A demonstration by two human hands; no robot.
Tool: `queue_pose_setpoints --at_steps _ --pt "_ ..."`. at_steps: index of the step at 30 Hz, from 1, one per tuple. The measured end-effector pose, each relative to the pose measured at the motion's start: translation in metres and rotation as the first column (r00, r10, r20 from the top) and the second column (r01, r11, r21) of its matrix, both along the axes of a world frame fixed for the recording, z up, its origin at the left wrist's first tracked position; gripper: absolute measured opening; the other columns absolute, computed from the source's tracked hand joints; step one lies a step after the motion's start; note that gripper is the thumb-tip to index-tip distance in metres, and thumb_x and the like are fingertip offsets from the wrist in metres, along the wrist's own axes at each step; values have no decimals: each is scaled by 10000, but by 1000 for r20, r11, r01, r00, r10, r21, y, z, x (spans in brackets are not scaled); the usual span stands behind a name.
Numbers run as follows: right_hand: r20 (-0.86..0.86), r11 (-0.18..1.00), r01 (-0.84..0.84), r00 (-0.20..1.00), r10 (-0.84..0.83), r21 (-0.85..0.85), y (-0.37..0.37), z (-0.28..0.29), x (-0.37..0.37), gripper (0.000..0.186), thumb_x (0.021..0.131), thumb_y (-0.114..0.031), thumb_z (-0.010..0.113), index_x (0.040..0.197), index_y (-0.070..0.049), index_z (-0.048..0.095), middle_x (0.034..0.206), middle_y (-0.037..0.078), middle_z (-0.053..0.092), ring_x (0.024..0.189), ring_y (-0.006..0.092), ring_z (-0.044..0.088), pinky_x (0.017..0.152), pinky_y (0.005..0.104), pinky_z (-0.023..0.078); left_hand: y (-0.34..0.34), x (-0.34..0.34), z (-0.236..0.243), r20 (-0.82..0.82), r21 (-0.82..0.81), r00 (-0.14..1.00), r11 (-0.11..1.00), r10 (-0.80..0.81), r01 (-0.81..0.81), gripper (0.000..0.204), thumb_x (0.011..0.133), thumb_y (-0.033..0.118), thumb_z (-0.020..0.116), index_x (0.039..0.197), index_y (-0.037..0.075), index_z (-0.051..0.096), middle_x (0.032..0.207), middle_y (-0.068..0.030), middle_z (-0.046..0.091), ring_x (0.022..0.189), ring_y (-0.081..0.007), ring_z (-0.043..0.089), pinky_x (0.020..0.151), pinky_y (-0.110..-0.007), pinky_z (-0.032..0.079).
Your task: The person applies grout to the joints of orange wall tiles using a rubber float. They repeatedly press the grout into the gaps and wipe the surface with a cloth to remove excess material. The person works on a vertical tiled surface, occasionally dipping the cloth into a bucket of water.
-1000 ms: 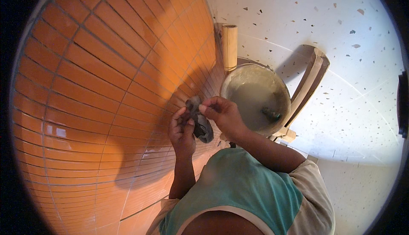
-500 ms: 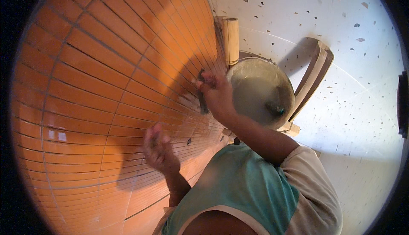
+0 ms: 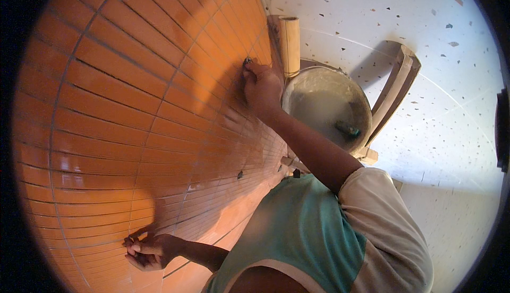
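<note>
My right hand (image 3: 263, 88) is closed against the wall of narrow orange tiles (image 3: 111, 107), beside the bucket. A small dark piece (image 3: 247, 60) shows at its fingertips; the rest is hidden by the fingers. Lower left, my left hand (image 3: 146, 253) is close to the tiles with curled fingers and the thumb drawn in. Whatever it may hold is too small and dark to make out. Dark grout lines run between the tiles. The round bucket (image 3: 297, 93) holds cloudy greyish water, with a dark green object (image 3: 348, 130) at its right side.
Around the bucket stand a light wooden cylinder (image 3: 289, 48) and a slanted wooden leg (image 3: 394, 93), perhaps parts of one wooden stand. A pale speckled surface (image 3: 446, 101) lies to the right. A dark spot (image 3: 240, 174) marks the tiles near my body.
My right hand has moved up along the wall, and less of the dark piece shows. My left hand has moved down and left, closer to the tiles.
</note>
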State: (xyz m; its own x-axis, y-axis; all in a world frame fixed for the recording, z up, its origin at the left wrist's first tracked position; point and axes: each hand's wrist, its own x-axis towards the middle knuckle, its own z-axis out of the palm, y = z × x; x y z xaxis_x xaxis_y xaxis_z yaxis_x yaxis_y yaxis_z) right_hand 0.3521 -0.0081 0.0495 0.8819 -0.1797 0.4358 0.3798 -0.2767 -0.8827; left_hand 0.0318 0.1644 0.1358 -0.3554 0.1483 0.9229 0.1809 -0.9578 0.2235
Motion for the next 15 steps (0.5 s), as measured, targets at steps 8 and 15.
queue_pose_setpoints --at_steps 8,15 --pt "-254 925 -280 943 215 -258 -15 3 18 235 790 -41 533 1023 -71 543 803 248 640 821 412 646 707 529 491 14 11 -6 172 19 983 998 58 -62 318 901 45 604 1133 -114 456 933 -224 649 893 -304 664 756 -396 581" --pt "-110 997 -76 991 75 -3 -11 11 31 153 782 -84 573 845 -51 708 834 211 661 815 391 645 741 454 510 19 11 -7 123 51 989 995 82 -88 334 895 27 612 1157 -102 452 939 -209 638 931 -307 654 801 -406 569"
